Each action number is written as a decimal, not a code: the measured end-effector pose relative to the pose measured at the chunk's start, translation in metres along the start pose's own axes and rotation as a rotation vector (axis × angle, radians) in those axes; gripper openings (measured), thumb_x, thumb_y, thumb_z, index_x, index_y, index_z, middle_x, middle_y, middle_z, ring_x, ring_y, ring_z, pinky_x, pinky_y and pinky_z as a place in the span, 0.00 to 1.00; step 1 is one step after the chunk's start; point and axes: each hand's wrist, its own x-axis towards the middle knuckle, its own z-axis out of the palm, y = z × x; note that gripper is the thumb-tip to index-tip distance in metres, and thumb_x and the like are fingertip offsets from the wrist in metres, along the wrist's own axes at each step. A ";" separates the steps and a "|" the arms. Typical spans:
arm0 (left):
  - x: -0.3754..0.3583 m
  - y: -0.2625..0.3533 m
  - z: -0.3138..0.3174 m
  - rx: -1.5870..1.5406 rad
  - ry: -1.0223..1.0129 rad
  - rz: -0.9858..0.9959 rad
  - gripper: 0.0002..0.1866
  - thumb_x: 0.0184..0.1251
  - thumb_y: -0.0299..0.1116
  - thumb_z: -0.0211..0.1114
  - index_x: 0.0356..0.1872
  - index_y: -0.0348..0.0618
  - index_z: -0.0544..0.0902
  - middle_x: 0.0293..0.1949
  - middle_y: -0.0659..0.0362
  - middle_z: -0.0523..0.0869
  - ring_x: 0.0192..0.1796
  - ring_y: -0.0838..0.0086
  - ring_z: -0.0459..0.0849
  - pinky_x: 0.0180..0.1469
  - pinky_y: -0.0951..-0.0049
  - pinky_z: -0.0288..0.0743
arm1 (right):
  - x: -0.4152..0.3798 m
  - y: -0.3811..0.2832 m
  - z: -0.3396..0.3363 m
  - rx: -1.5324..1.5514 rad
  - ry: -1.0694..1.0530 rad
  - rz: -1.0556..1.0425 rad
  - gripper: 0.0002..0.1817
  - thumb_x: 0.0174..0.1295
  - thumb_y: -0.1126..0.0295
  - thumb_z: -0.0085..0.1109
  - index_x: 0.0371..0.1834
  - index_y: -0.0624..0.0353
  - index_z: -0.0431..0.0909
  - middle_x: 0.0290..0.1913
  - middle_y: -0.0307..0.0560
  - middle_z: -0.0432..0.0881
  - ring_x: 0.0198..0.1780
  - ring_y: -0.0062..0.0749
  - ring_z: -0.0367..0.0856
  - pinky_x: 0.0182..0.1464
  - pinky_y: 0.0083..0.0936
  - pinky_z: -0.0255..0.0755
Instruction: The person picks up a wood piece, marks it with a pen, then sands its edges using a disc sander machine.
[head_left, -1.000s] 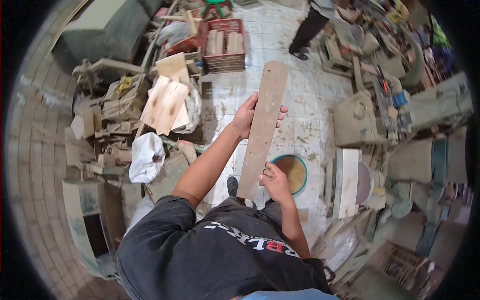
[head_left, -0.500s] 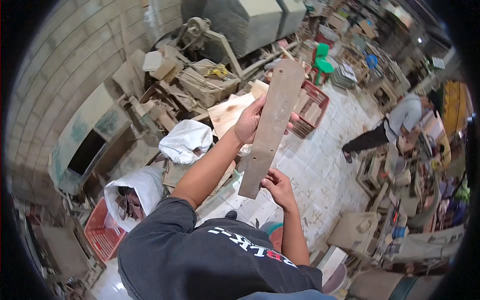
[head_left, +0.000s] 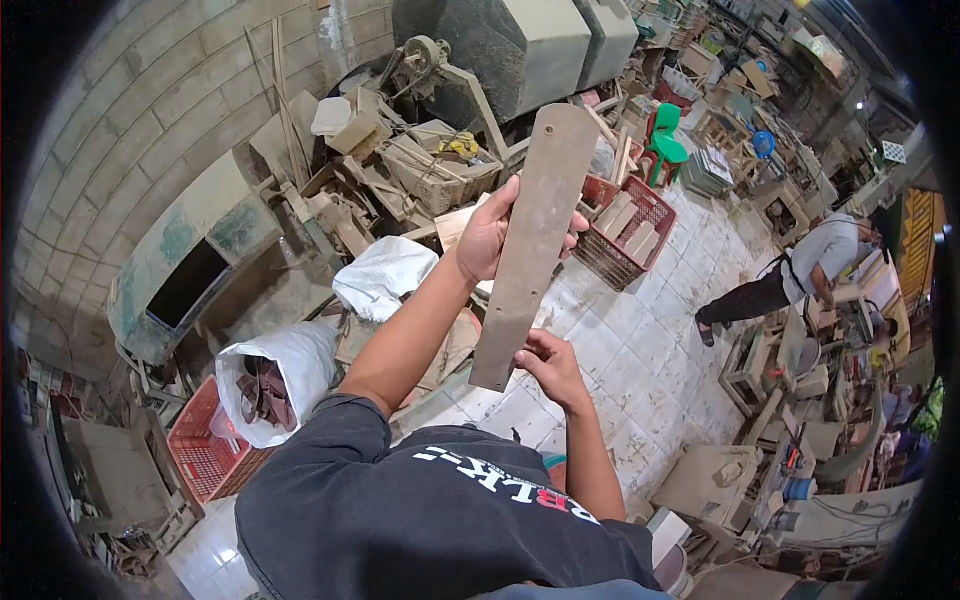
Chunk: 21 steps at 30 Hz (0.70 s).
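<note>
A long, flat brown wooden board (head_left: 532, 240) with a rounded far end and a few small holes is held up in front of my chest. My left hand (head_left: 485, 238) wraps around it from underneath, thumb on the near edge and fingertips showing past the opposite edge. At the board's lower, square-cut end, my right hand (head_left: 555, 372) pinches the right edge between thumb and bent fingers. The board is tilted, its rounded end pointing away from me.
Beyond the board stands a red crate (head_left: 655, 215) with wood pieces, near a green chair (head_left: 667, 143). To the left are a white sack (head_left: 315, 365) of scraps, a red basket (head_left: 195, 440) and scrap wood. Another person (head_left: 825, 250) bends over a workbench at right.
The board and both hands have shifted slightly left in view, while the surroundings have slid a little right. Both hands keep their hold on the board.
</note>
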 end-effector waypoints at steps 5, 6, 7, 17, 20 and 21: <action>0.015 -0.008 -0.011 -0.072 -0.009 -0.024 0.40 0.86 0.62 0.33 0.76 0.37 0.70 0.64 0.38 0.82 0.56 0.55 0.89 0.60 0.55 0.86 | -0.001 0.000 -0.006 0.018 0.006 0.046 0.21 0.71 0.80 0.62 0.68 0.69 0.78 0.57 0.46 0.87 0.56 0.28 0.84 0.58 0.29 0.80; 0.021 -0.006 -0.017 -0.081 -0.004 -0.045 0.40 0.86 0.62 0.33 0.76 0.37 0.70 0.64 0.38 0.82 0.56 0.55 0.89 0.60 0.55 0.86 | 0.000 0.000 -0.008 0.033 0.024 0.050 0.21 0.71 0.80 0.62 0.68 0.69 0.78 0.57 0.46 0.87 0.56 0.28 0.84 0.58 0.29 0.80; 0.029 -0.002 -0.025 -0.012 0.036 -0.027 0.42 0.84 0.65 0.34 0.73 0.34 0.71 0.61 0.41 0.84 0.54 0.57 0.89 0.61 0.55 0.85 | 0.001 0.002 -0.010 0.023 0.030 0.056 0.21 0.71 0.80 0.62 0.67 0.68 0.78 0.56 0.45 0.87 0.54 0.27 0.84 0.57 0.28 0.80; 0.082 -0.050 -0.106 -0.007 0.309 0.192 0.33 0.81 0.58 0.44 0.73 0.45 0.73 0.56 0.46 0.86 0.54 0.59 0.87 0.60 0.46 0.83 | -0.061 0.023 -0.063 -0.322 0.551 0.057 0.20 0.74 0.68 0.55 0.65 0.65 0.78 0.55 0.56 0.88 0.58 0.38 0.85 0.64 0.31 0.74; 0.098 -0.097 -0.141 -0.081 0.420 0.150 0.28 0.80 0.53 0.44 0.66 0.46 0.76 0.55 0.46 0.85 0.55 0.56 0.87 0.62 0.45 0.82 | -0.088 0.026 -0.086 -0.329 0.543 0.137 0.23 0.72 0.66 0.61 0.67 0.64 0.77 0.55 0.57 0.88 0.59 0.38 0.85 0.65 0.33 0.73; 0.105 -0.111 -0.152 -0.108 0.487 0.097 0.26 0.80 0.52 0.45 0.63 0.45 0.77 0.55 0.46 0.85 0.56 0.54 0.86 0.63 0.44 0.82 | -0.097 0.023 -0.099 -0.349 0.462 0.147 0.30 0.70 0.66 0.65 0.72 0.65 0.72 0.60 0.53 0.86 0.62 0.37 0.83 0.68 0.32 0.72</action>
